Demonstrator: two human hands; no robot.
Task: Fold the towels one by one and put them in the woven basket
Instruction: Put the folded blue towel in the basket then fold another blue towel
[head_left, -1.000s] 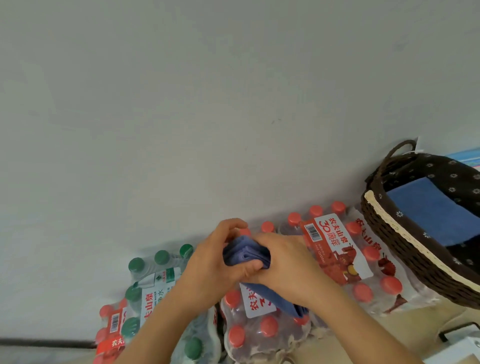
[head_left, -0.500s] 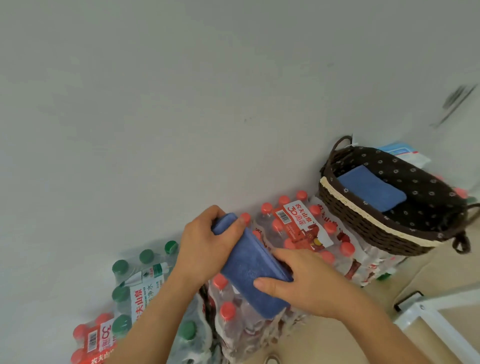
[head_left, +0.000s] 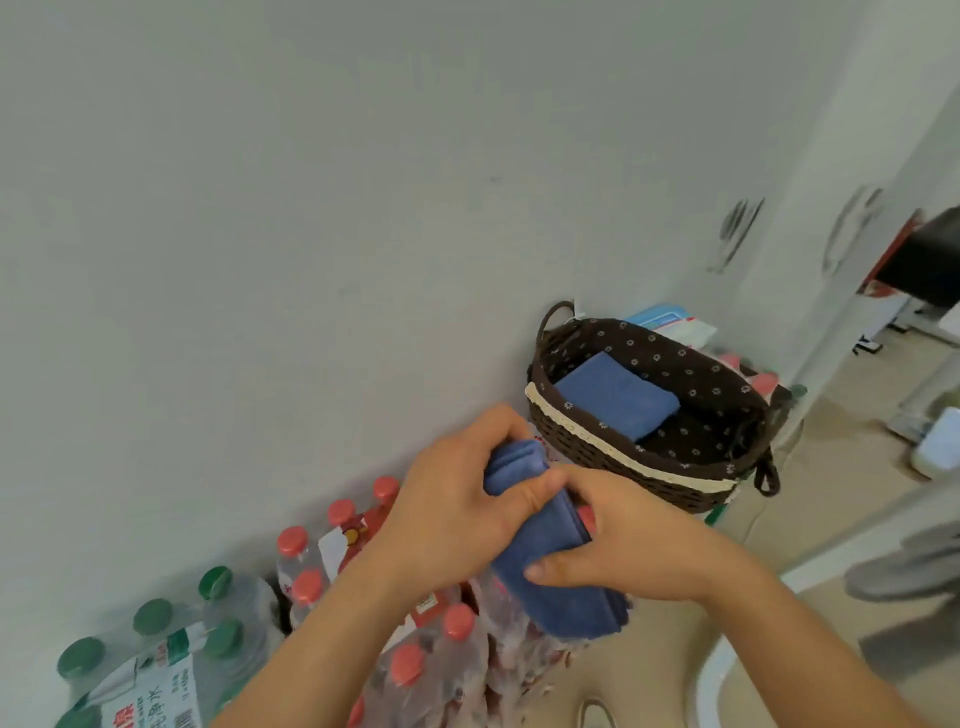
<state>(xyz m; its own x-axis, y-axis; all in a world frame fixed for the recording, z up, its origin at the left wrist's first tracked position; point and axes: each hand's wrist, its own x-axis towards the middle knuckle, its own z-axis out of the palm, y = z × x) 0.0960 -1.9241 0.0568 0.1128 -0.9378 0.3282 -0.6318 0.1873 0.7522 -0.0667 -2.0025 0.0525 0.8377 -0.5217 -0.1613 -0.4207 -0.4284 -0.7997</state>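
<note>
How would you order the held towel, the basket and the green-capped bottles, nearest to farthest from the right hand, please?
1. Held towel: gripped by the right hand.
2. Basket: just beyond, to the right.
3. Green-capped bottles: far left, by the wall.

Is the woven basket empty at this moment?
No, one folded blue towel lies inside the woven basket, on its dark dotted lining.

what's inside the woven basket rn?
One folded blue towel lies on the dotted liner, toward the wall end of the woven basket. Its near rim hides some floor; what's under the towel is covered. A second towel is outside, gripped by the left hand and right hand.
</note>
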